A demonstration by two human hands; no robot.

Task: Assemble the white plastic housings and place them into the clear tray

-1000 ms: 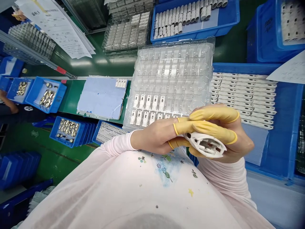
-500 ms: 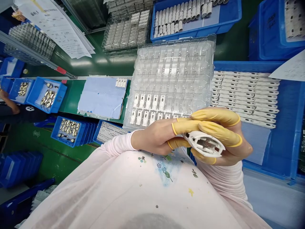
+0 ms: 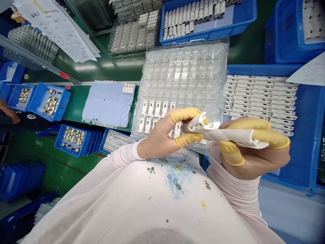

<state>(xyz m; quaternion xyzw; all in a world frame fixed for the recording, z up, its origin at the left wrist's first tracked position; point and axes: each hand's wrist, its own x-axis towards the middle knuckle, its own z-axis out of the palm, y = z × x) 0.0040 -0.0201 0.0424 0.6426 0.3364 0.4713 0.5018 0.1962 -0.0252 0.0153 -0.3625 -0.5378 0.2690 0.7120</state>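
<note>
In front of my chest, both hands wear yellow finger cots. My left hand (image 3: 164, 135) pinches a short-looking white plastic piece (image 3: 198, 122) with a curved, open end, between thumb and fingers. A long white plastic housing (image 3: 231, 135) lies level in my right hand (image 3: 256, 154), its thumb below and fingers above and behind. The two pieces meet or overlap between the hands; I cannot tell whether they are joined. Just behind my left hand is a clear blister tray (image 3: 177, 73), whose near rows hold several white housings with dark oval holes.
To the right, a blue bin (image 3: 307, 135) holds rows of white housings. Another blue bin (image 3: 210, 34) at the back contains white tubes. Four white parts lie on a blue pad (image 3: 109, 105) at left. Small bins (image 3: 73, 137) hold shiny metal parts. A co-worker's arm (image 3: 8, 112) shows far left.
My right hand has moved right and turned the white housing from end-on to side-on. My left hand has shifted slightly left and up, and its fingers have spread around the white piece.
</note>
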